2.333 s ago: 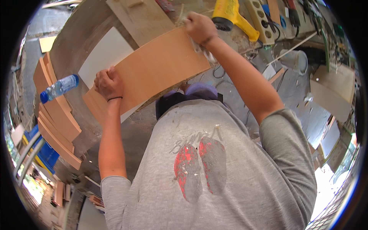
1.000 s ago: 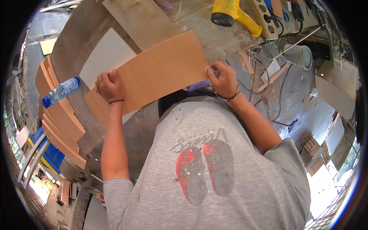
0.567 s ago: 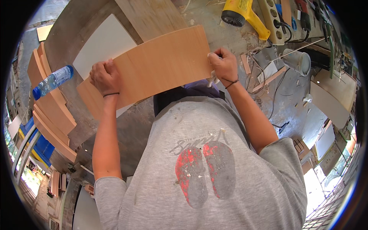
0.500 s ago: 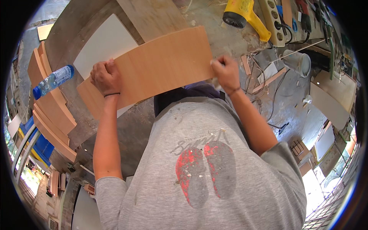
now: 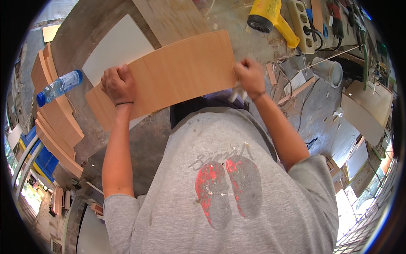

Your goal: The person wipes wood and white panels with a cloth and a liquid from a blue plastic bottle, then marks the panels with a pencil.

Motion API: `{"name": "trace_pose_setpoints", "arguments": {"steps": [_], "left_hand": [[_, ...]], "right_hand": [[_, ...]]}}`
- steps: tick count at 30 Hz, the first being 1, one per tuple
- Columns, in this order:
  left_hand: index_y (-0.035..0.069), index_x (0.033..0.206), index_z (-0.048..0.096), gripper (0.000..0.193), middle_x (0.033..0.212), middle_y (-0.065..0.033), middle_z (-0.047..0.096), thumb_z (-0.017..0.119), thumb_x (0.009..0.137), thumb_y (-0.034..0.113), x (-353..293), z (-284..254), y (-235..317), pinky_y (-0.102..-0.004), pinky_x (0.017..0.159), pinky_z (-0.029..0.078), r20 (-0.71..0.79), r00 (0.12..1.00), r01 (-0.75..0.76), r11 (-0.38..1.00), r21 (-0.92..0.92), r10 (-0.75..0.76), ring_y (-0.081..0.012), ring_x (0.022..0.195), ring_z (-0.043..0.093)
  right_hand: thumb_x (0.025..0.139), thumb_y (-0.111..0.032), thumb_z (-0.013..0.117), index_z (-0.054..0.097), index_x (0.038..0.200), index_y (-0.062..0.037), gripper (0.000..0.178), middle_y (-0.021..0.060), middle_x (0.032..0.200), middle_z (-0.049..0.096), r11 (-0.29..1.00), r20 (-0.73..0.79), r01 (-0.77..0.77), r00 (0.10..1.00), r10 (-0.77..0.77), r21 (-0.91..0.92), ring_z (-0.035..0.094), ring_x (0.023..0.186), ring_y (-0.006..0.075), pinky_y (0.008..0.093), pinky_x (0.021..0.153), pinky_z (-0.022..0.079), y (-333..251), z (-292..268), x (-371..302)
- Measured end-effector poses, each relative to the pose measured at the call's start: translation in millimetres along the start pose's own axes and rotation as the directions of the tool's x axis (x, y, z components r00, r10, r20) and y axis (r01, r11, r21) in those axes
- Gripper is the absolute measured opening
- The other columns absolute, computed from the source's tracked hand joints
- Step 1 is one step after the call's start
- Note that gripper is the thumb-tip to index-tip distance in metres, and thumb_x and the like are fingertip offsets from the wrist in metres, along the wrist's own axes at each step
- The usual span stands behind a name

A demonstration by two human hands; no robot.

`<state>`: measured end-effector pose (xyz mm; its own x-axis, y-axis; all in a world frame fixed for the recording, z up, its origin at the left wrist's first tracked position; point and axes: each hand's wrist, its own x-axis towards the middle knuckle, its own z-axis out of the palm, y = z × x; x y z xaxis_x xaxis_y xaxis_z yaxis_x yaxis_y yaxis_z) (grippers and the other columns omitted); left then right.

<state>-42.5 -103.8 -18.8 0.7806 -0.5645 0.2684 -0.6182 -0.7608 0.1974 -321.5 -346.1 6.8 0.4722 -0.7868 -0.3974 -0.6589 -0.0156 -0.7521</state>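
Observation:
A light-brown wooden board with a smooth face lies across the workbench in front of me, its right end reaching past the near edge. My left hand is closed on the board's left part, knuckles up by the far edge. At the right end my right hand is curled into a fist against the short edge. What its fingers hold, if anything, is hidden. Just below that hand a small pale, blurred shape shows. Under the board's left part sits a white panel.
A plastic bottle with a blue cap lies on stacked curved wood pieces at left. Beyond are another board, a yellow heat gun and a power strip. A translucent cup and loose cables lie at right.
My right hand has shifted slightly along the board's right edge, and a pale shape now shows beneath it. The left hand and the board stay nearly where they were.

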Motion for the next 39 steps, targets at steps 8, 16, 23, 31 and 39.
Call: {"name": "trace_pose_setpoints", "arguments": {"steps": [8, 16, 23, 31, 39], "left_hand": [[0.011, 0.081, 0.058, 0.028, 0.09, -0.0064, 0.062, 0.057, 0.088, 0.038, -1, 0, 0, -0.0437, 0.089, 0.036, 0.014, 0.999, 0.035, 0.999, -0.026, -0.034, -0.0296, 0.092, 0.056], [0.011, 0.08, 0.058, 0.028, 0.09, -0.005, 0.062, 0.057, 0.088, 0.038, -3, -1, -1, -0.0432, 0.091, 0.035, 0.019, 0.998, 0.063, 0.998, -0.021, -0.062, -0.0284, 0.095, 0.055], [0.01, 0.08, 0.058, 0.028, 0.09, -0.0065, 0.061, 0.057, 0.088, 0.037, -2, 1, -1, -0.0439, 0.09, 0.035, 0.008, 0.999, 0.038, 0.998, -0.052, -0.038, -0.0295, 0.094, 0.055], [0.01, 0.08, 0.057, 0.027, 0.089, -0.007, 0.061, 0.057, 0.088, 0.037, -3, 2, 0, -0.0436, 0.092, 0.034, -0.019, 0.999, 0.032, 0.998, -0.045, -0.033, -0.0291, 0.094, 0.054], [0.011, 0.08, 0.058, 0.028, 0.091, -0.006, 0.061, 0.056, 0.088, 0.038, -4, 1, -3, -0.0428, 0.092, 0.033, 0.019, 0.999, 0.05, 0.998, -0.041, -0.049, -0.0282, 0.096, 0.054]], "right_hand": [[0.072, -0.026, 0.064, 0.061, 0.071, 0.0042, 0.03, 0.0136, 0.061, 0.059, 0.999, 0.049, -0.02, 0.999, 0.017, 0.051, 0.054, 0.058, 0.0166, 0.0319, 0.057, 0.045, 23, -4, -24], [0.076, -0.02, 0.062, 0.059, 0.07, 0.0025, 0.023, 0.0022, 0.059, 0.053, 0.998, 0.042, 0.038, 0.998, -0.04, 0.059, 0.048, 0.058, 0.009, 0.028, 0.053, 0.04, 7, 0, -4], [0.072, -0.024, 0.065, 0.06, 0.069, 0.0032, 0.027, 0.0093, 0.06, 0.058, 0.997, 0.031, -0.063, 0.998, 0.062, 0.052, 0.052, 0.057, 0.0133, 0.0299, 0.055, 0.043, -9, 1, 9], [0.074, -0.02, 0.063, 0.059, 0.069, 0.0029, 0.024, 0.0052, 0.06, 0.055, 0.992, 0.037, -0.073, 0.997, 0.07, 0.1, 0.049, 0.058, 0.0104, 0.028, 0.054, 0.041, 16, 1, -13], [0.073, -0.026, 0.063, 0.058, 0.067, 0.003, 0.03, 0.0058, 0.057, 0.055, 0.995, 0.014, -0.035, 0.999, 0.034, 0.091, 0.05, 0.056, 0.0106, 0.0287, 0.051, 0.041, 10, 2, -17]]}}
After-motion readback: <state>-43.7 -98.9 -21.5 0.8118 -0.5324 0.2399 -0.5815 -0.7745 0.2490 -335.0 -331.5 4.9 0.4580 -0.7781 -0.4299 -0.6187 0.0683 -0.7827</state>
